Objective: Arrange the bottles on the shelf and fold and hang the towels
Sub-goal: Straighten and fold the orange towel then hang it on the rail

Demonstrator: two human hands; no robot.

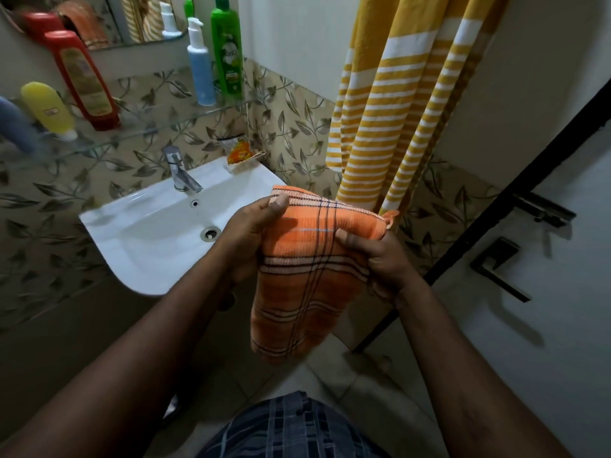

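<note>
A folded orange checked towel (297,276) hangs between both hands in front of the sink. My left hand (248,236) grips its upper left edge, thumb on top. My right hand (380,256) pinches its right side. A yellow and white striped towel (396,110) hangs on the wall at the right. On the glass shelf (158,125) stand a green bottle (227,47), a white and blue pump bottle (200,67), a red bottle (82,81), a yellow bottle (49,110) and a blurred blue bottle (15,127) at the far left.
A white sink (132,226) with a chrome tap (180,170) sits below the shelf. An orange sachet (239,153) lies on the sink's back corner. A door with a dark handle (499,266) and a latch (545,209) is at the right. A mirror (99,14) hangs above.
</note>
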